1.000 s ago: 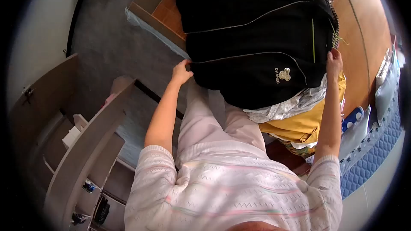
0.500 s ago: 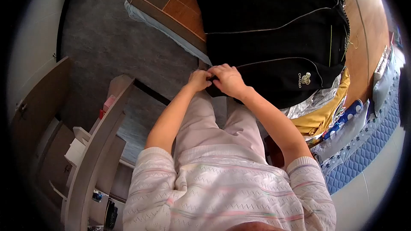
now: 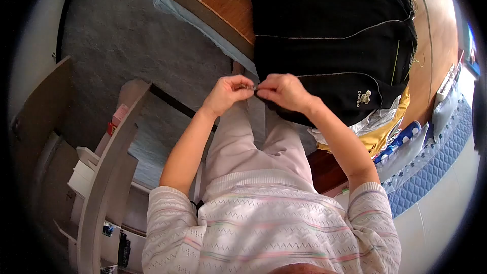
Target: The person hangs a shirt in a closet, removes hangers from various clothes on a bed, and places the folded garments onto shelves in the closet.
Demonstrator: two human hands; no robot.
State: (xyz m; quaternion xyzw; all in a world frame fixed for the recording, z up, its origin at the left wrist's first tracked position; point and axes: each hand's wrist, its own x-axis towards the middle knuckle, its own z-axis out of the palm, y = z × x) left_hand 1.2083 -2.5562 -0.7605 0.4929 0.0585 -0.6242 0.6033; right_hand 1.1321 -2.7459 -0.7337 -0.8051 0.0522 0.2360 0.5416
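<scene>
A black zip-up jacket (image 3: 324,53) lies spread out, with pale zipper lines running across it and a small bear emblem with lettering near its lower right. My right hand (image 3: 286,91) is closed, pinching the jacket's near left corner, close to where one zipper line ends. Fingertip to fingertip with it, my left hand (image 3: 231,94) is also in a pinch. Between its thumb and finger shows a small greyish bit, too small to name. Both hands are above my thighs, just off the jacket's edge.
Under the jacket are yellow cloth (image 3: 390,129) and silvery-white fabric. A brown mat-topped bed (image 3: 228,7) with a light blue skirt stands ahead. A shelf unit (image 3: 109,172) is at my left; a blue quilted cover (image 3: 431,172) lies at the right.
My left hand has drawn back slightly left from the jacket's corner, and a small greyish bit now shows at its fingertips. The right hand still pinches the corner. The view has shifted slightly.
</scene>
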